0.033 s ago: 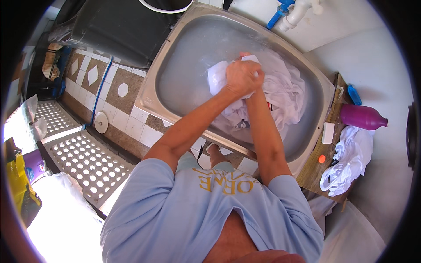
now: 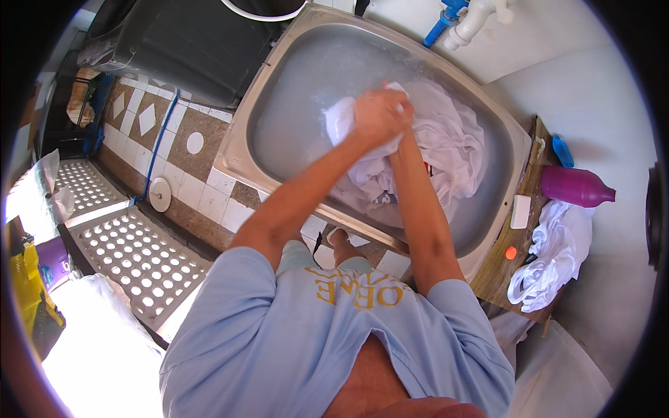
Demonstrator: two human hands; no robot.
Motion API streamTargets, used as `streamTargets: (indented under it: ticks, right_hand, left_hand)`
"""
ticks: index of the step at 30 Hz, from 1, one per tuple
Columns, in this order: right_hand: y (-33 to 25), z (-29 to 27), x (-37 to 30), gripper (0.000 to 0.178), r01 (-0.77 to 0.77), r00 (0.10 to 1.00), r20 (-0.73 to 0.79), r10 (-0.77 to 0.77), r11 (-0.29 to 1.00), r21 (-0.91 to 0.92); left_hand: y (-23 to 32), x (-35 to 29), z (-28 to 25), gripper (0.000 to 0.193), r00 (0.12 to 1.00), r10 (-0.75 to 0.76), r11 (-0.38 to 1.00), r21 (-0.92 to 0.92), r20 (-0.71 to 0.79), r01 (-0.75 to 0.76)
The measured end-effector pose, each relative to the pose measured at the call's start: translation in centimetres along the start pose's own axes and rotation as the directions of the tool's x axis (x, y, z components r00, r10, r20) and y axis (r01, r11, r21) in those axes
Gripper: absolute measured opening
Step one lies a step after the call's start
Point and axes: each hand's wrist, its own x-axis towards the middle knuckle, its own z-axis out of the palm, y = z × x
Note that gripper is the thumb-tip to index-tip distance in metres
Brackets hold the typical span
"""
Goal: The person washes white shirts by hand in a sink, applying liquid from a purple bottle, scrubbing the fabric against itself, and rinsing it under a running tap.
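Observation:
White wet laundry (image 2: 453, 150) lies bunched in grayish, cloudy water in a metal sink (image 2: 233, 150). My left hand (image 2: 376, 117) is closed over a wad of white cloth (image 2: 339, 120) above this pile. Pressed against it is my right hand (image 2: 404, 124), closed on the same cloth and largely covered by the left. Part of the cloth sticks out to the left of my hands, and a small bit shows beyond them. Small dark and red patches show among the folds near my right wrist.
A wooden board (image 2: 498, 268) right of the sink carries a white bar (image 2: 520, 212), an orange cap (image 2: 511, 252), a purple bottle (image 2: 575, 186) and white garments (image 2: 557, 251). A blue brush-like object (image 2: 563, 151) sits behind. Left are a dark bin (image 2: 195, 49) and perforated crate (image 2: 143, 261).
Both my hands have shifted slightly left together, and the wad of cloth between them has moved with them. The rest of the laundry looks nearly the same.

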Motion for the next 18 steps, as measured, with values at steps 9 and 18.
streamTargets:
  ticks: [9, 18]
  right_hand:
    - [-10.7, 6.9, -2.3, 0.046, 0.069, 0.933, -0.125, -0.336, 0.510, -0.857]
    - [-2.4, 3.9, 2.2, 0.056, 0.128, 0.950, 0.212, -0.228, -0.337, -0.933]
  left_hand:
    - [-9.6, 2.1, -7.0, 0.055, 0.974, -0.048, 0.941, 0.338, 0.221, -0.030]
    - [-11.6, -1.3, -2.4, 0.055, 0.949, -0.048, 0.974, -0.195, 0.310, 0.113]
